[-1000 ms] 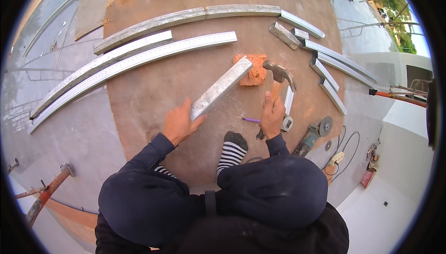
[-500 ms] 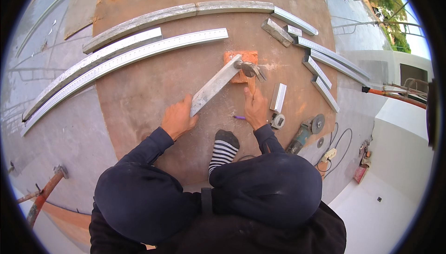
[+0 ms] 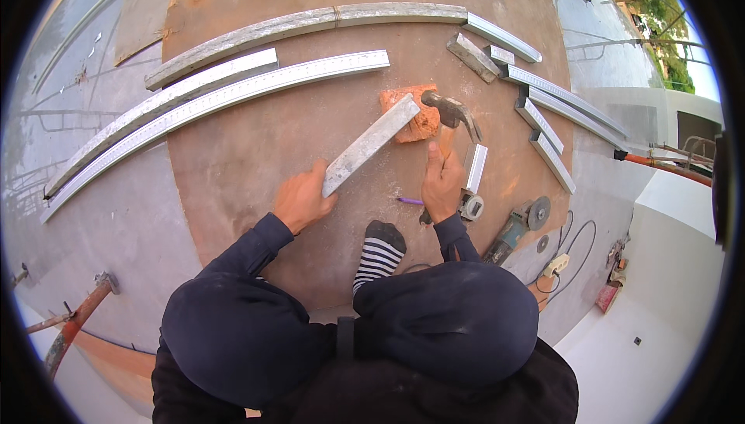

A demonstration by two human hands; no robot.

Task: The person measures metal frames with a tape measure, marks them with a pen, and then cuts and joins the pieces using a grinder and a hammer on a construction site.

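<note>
My left hand (image 3: 304, 197) is closed around the near end of a short grey metal bar (image 3: 371, 145). The bar's far end lies over an orange brick (image 3: 409, 95) on the brown board. In my right hand (image 3: 443, 182) is a claw hammer (image 3: 452, 110), gripped by its wooden handle. The hammer's head is just right of the bar's end, apart from it, above the brick's right side. A purple pen (image 3: 410, 200) and a tape measure (image 3: 471, 206) lie beside my right hand. A short silver metal piece (image 3: 476, 168) is right of the hammer handle.
Long metal profiles (image 3: 225, 98) lie across the board to the left and far side. Several shorter pieces (image 3: 541, 119) lie at the right. An angle grinder (image 3: 514, 230) and a power strip with cable (image 3: 556, 265) are at the near right. My striped sock (image 3: 379, 253) is between my hands.
The hammer's head has moved off the bar's end, to the right. My right hand has shifted slightly right with it. My left hand still holds the bar.
</note>
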